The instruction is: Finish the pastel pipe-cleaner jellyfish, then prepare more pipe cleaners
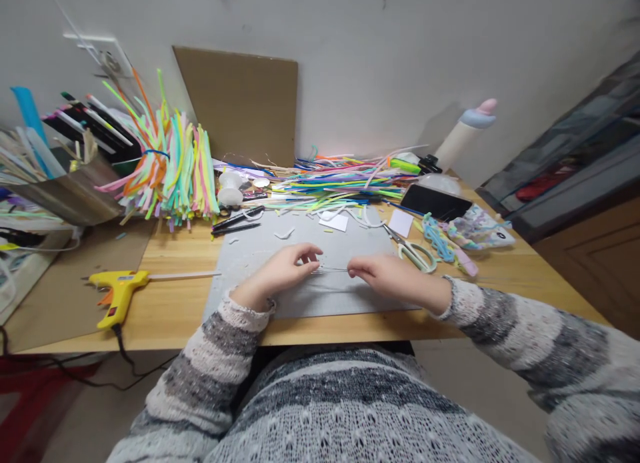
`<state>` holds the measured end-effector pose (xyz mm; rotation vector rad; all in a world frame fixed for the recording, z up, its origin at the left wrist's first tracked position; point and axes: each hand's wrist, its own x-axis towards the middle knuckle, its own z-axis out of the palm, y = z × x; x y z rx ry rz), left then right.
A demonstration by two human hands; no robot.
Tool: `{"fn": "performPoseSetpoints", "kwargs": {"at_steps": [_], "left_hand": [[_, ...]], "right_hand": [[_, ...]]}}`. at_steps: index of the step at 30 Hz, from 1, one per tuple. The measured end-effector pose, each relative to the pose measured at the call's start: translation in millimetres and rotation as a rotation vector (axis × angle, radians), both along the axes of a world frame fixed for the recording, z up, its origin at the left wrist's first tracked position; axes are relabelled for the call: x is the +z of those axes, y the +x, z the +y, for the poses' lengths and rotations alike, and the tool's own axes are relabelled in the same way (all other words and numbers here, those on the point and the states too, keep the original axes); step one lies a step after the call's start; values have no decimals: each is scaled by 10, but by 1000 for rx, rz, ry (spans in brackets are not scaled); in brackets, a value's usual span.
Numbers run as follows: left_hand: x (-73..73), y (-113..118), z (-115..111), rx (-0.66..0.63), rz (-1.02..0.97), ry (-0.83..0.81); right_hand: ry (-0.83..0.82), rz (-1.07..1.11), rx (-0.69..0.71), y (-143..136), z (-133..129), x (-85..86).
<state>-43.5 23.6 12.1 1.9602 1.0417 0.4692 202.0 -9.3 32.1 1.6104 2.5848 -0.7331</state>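
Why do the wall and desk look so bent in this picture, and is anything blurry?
Head view: the wide lens bows the wooden desk edge and stretches the corners; light is soft and even, with faint shadows. The thin wire between the left hand and right hand is barely resolved.

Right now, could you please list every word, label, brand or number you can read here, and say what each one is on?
None can be read.
The yellow glue gun has a small orange patch on its handle, too blurred to read.
The pouch shows only a printed pattern, no letters.
The dark phone has a blank screen.
The pens have markings too small to tell.
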Motion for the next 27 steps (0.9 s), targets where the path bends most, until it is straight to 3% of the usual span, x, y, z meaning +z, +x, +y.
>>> {"fn": "performPoseSetpoints", "kwargs": {"at_steps": [5, 8, 21, 27], "left_hand": [[-13, 270, -100, -62, 274, 352], [-43, 418, -193, -65, 437, 461], [-223, 437, -255, -44, 347, 520], [-261, 434, -242, -1, 315, 475]], "right_hand": [[51, -62, -5, -143, 1, 5], [68, -55, -34, -178, 4, 7], [-49, 152, -37, -84, 99, -151], [27, 117, -3, -85, 36, -144]]}}
